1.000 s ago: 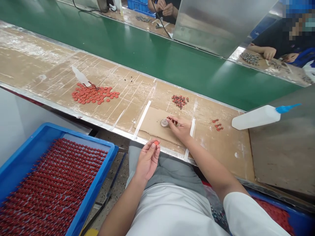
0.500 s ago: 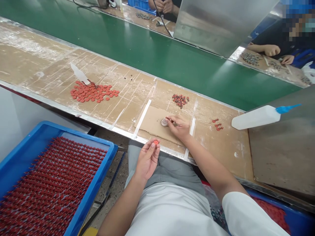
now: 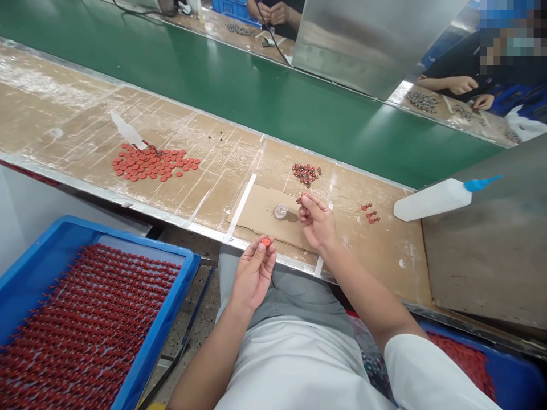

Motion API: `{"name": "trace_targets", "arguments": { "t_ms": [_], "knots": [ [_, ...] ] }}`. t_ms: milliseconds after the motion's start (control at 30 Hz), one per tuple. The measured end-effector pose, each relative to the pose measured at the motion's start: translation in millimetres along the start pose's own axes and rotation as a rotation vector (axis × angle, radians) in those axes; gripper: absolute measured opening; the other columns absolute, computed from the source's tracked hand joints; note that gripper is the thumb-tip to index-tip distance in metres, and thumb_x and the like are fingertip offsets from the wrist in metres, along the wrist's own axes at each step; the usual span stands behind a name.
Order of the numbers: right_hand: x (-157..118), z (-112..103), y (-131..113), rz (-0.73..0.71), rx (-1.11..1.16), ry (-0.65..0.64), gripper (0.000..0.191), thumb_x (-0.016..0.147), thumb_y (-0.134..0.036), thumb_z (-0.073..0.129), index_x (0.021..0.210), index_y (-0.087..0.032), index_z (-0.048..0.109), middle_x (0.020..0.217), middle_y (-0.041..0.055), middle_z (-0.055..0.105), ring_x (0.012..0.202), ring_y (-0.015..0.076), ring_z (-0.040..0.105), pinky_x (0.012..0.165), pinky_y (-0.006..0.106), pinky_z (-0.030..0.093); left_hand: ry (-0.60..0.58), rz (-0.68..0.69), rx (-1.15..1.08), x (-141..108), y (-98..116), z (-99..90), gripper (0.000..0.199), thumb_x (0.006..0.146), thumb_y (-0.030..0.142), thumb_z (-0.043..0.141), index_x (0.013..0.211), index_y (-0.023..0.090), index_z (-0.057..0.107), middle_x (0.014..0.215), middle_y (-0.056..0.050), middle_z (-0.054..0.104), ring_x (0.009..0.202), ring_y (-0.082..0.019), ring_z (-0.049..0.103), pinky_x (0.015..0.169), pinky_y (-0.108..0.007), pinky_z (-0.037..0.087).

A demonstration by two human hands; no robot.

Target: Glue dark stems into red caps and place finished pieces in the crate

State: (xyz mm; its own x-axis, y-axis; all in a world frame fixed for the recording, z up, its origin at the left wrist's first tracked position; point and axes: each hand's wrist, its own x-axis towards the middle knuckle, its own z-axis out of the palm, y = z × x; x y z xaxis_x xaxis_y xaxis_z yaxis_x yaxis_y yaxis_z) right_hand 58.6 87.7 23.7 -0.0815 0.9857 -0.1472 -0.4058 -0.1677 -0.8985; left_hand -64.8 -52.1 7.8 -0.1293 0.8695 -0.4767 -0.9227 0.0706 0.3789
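My left hand pinches a round red disc just off the table's front edge. Over the right part of a cardboard sheet, my right hand holds a small red and dark piece between thumb and fingertips. A small clear round dish sits on the cardboard, left of my right hand. Behind it lies a pile of small red and dark pieces. Several red discs are heaped on the table to the left, and a few assembled red pieces rest to the right.
A white bottle with a blue tip leans at the right by a metal box. A blue tray with rows of red pieces stands lower left. Beyond the green belt, other people's hands work. A white pointed thing lies by the discs.
My right hand has moved from the clear dish up and to the right, lifting the small piece away. My left hand still holds its red disc. The view has shifted slightly.
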Motion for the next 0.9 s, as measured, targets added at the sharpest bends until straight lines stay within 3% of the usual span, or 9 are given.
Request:
{"name": "trace_targets", "arguments": {
  "t_ms": [133,233,300,433,600,900],
  "knots": [
    [-22,6,-13,0.214,0.146,-0.068,0.022,0.066,-0.030,0.080,0.084,-0.023,0.069,0.081,-0.0049,0.069,0.052,0.0017,0.050,0.043,0.014,0.039,-0.022,0.002,0.024,-2,-3,10.1,0.019,0.077,0.018,0.072,0.096,0.016,0.070,0.098,-0.003,0.073,0.083,-0.008,0.069,0.076,-0.015,0.056],
    [-39,11,-17,0.235,0.144,-0.105,0.017,0.068,-0.030,0.079,0.081,-0.023,0.070,0.080,-0.0052,0.070,0.054,0.0016,0.053,0.044,0.013,0.041,-0.037,0.014,0.038,-6,-3,18.3,0.018,0.076,0.019,0.072,0.094,0.017,0.071,0.099,-0.003,0.073,0.084,-0.010,0.069,0.074,-0.016,0.056],
    [-50,13,-16,0.141,0.054,-0.105,0.016,0.068,-0.030,0.079,0.081,-0.024,0.071,0.079,-0.0038,0.072,0.057,0.0037,0.058,0.048,0.014,0.045,-0.042,0.022,0.042,-9,-3,22.9,0.018,0.076,0.022,0.073,0.094,0.018,0.071,0.099,-0.003,0.073,0.085,-0.011,0.070,0.074,-0.017,0.056],
    [-72,16,-13,-0.189,-0.209,-0.094,0.019,0.066,-0.025,0.081,0.084,-0.025,0.074,0.084,-0.0006,0.075,0.075,0.0134,0.070,0.069,0.025,0.058,-0.053,0.037,0.053,-13,-3,27.7,0.019,0.077,0.024,0.072,0.095,0.017,0.072,0.099,-0.004,0.073,0.088,-0.012,0.069,0.077,-0.018,0.055],
    [-86,14,-7,-0.464,-0.451,-0.174,0.024,0.068,-0.017,0.078,0.089,-0.028,0.075,0.091,-0.0003,0.075,0.082,0.0177,0.072,0.079,0.032,0.061,-0.083,0.075,0.020,-13,-4,27.2,0.016,0.080,0.023,0.069,0.094,0.017,0.072,0.098,-0.004,0.074,0.091,-0.011,0.069,0.084,-0.018,0.053],
    [-84,9,-3,-0.606,-0.533,-0.239,0.028,0.071,-0.013,0.075,0.094,-0.030,0.074,0.093,-0.0016,0.074,0.082,0.0176,0.072,0.079,0.030,0.062,-0.053,0.096,0.020,-13,-6,24.4,0.015,0.079,0.023,0.070,0.093,0.016,0.073,0.099,-0.005,0.074,0.091,-0.012,0.069,0.086,-0.019,0.052]
  ]
}}
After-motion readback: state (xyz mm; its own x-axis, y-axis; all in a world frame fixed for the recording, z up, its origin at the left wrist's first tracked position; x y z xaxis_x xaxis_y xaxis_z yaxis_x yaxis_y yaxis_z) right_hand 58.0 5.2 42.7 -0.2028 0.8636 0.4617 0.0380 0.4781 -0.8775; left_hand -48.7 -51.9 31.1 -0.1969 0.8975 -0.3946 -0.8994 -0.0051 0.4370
